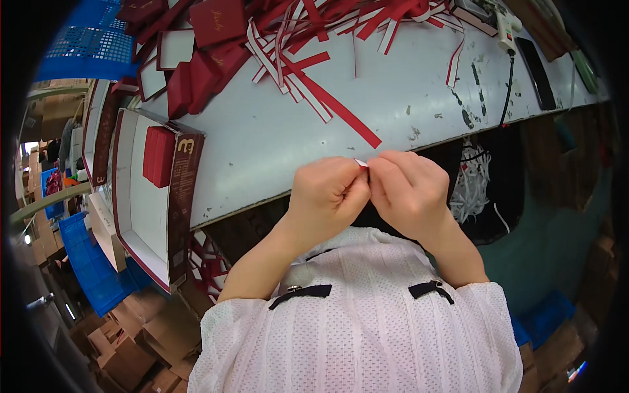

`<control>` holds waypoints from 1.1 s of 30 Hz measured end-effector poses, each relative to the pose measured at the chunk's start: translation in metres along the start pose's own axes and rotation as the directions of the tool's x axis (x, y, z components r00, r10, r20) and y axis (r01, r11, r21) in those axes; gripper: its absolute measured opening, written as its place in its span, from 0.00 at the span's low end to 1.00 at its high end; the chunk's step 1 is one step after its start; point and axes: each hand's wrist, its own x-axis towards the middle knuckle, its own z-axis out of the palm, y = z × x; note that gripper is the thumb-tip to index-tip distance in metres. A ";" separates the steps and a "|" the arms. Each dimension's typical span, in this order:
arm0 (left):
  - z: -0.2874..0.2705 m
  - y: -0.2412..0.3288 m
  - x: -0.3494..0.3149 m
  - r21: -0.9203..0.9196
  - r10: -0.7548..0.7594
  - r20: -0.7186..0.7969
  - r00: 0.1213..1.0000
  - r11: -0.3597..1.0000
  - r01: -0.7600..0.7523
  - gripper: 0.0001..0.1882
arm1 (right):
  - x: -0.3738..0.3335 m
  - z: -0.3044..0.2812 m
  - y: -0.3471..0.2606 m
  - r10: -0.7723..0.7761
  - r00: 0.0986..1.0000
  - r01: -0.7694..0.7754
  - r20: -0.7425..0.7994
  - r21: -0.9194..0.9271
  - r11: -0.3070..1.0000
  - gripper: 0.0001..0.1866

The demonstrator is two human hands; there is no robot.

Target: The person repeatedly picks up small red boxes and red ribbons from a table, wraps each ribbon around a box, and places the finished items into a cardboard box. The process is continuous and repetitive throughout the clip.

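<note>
My left hand (327,191) and my right hand (411,191) meet just off the table's near edge, knuckles up and fingers closed. Pinched between them is a red and white strip (362,163); only a short bit shows and the fingers hide the rest. Just beyond the hands, a long red strip (350,122) lies on the table with its end pointing toward them. It reaches out of a loose heap of red and white strips (393,18) along the far side.
Dark red small boxes (219,23) pile up at the far left of the white table (275,147). An open carton (141,223) holds red boxes (157,157) at the left. A phone (536,73) and a power strip (506,31) with a cable lie right. White scraps (470,190) sit below.
</note>
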 end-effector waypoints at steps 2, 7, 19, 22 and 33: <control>0.008 -0.003 -0.005 -0.120 -0.090 -0.056 0.994 0.989 0.083 0.06 | -0.008 -0.002 0.003 0.188 0.980 -0.180 -0.061 0.113 0.977 0.06; 0.010 -0.028 -0.041 -0.772 -0.494 -0.265 0.828 0.624 0.125 0.07 | -0.056 -0.036 0.040 0.950 0.128 -0.187 0.286 0.947 -0.260 0.08; -0.087 -0.048 -0.084 -0.851 -0.505 -0.505 0.700 0.428 -0.304 0.03 | -0.243 -0.102 0.162 0.914 -0.007 -0.991 -0.406 0.123 0.048 0.23; -0.070 -0.022 -0.073 -0.816 -0.470 -0.377 0.798 0.576 -0.046 0.05 | -0.130 -0.077 0.087 0.728 0.600 -0.796 -0.331 -0.165 0.582 0.18; -0.040 -0.020 -0.009 -0.917 -0.289 -0.256 0.923 0.376 -0.136 0.19 | 0.016 -0.032 -0.028 0.311 0.945 -0.326 0.102 0.386 0.863 0.07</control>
